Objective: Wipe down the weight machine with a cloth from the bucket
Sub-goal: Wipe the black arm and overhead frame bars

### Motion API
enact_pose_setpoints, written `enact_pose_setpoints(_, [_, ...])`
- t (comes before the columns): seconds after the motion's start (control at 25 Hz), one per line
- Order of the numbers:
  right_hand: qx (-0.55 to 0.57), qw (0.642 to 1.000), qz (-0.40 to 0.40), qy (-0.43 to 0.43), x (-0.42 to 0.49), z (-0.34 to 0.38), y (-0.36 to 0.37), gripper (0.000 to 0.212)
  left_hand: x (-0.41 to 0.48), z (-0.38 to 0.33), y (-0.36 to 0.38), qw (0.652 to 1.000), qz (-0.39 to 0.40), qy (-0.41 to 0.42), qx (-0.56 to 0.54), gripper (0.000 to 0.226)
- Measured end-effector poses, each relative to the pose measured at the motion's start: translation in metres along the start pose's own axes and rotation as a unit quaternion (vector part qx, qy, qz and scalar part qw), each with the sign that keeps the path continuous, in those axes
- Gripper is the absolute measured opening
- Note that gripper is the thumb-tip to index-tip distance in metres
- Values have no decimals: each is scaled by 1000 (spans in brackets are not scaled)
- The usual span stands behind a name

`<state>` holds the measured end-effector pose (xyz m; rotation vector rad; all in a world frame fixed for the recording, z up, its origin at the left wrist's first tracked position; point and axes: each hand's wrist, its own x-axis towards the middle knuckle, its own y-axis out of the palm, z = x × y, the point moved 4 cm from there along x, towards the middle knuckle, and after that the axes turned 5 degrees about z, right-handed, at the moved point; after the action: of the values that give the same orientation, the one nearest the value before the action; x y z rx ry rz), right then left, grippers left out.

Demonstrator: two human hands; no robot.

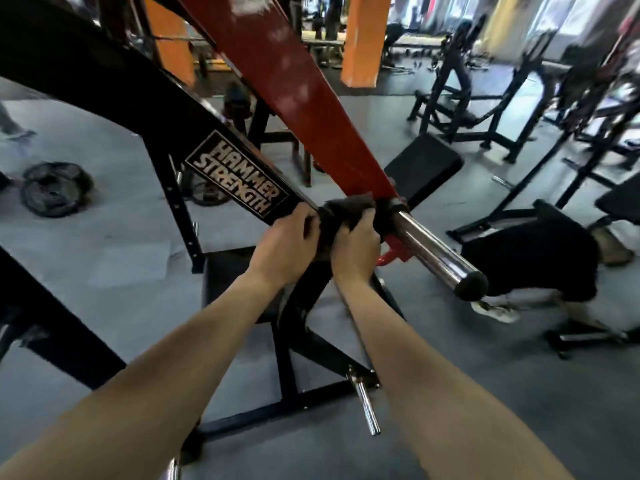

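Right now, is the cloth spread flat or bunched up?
Bunched: the cloth sits wadded between the left hand and right hand, against the red arm.

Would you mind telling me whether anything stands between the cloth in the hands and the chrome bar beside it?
Nothing visible does: the left hand and right hand grip the cloth right beside the chrome bar, which is bare along its length.
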<state>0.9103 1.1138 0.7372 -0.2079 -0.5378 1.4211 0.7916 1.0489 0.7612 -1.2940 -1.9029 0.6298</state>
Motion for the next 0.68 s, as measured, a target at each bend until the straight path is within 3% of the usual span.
enact_pose_setpoints(0.12, [-161, 983, 19, -91, -6, 17, 0, 27, -8, 9, -23, 999, 19, 23, 15, 19])
enact_pose_setpoints(0.24, [-350, 919, 93, -154, 5, 35, 7, 22, -6, 6, -40, 995, 59, 21, 81, 45])
enact_pose_setpoints(0.36, [-377, 905, 140, -137, 8, 41, 13, 18, 0, 1, -44, 987, 88, 15, 130, 55])
enact_pose_setpoints(0.48, [-401, 889, 143, -166, -5, 33, 13, 13, 10, 4, -45, 988, 81, 10, 132, 42])
enact_pose_setpoints(0.68, [-472, 855, 133, -169, 20, 47, 8, 26, 24, 8, -44, 985, 91, 16, 145, 34])
